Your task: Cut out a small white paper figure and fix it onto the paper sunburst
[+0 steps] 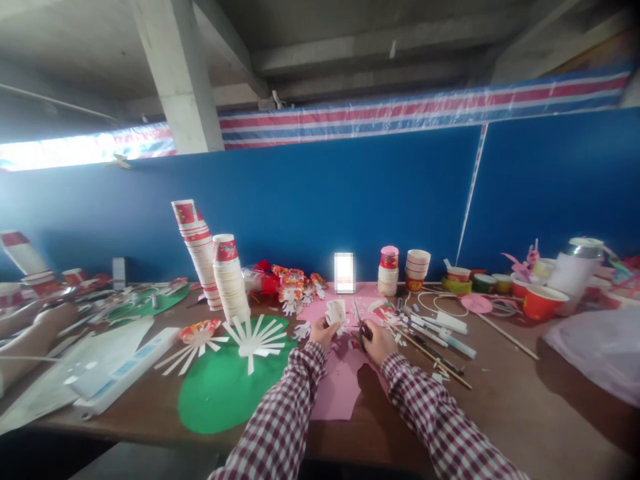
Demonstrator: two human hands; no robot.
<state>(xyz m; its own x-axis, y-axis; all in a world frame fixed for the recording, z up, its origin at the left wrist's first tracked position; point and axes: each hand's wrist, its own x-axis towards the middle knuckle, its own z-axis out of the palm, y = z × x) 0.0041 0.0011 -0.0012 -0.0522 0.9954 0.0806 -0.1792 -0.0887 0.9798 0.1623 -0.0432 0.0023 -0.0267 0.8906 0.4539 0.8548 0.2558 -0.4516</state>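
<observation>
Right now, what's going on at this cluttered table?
A person in checked sleeves is busy with paper craft. The left hand holds up a small white paper piece, and the right hand holds scissors close to it, above a pink sheet. Beside them a paper cup cut into fanned strips lies on a green disc, with cup stacks behind. At the far left rests another person's hand.

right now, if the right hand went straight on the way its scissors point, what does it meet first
Probably the white paper cut-out in the left hand, beside the tips of the scissors in the right hand. If it slips past, the lit upright rectangle behind lies next; depth is unclear.
</observation>
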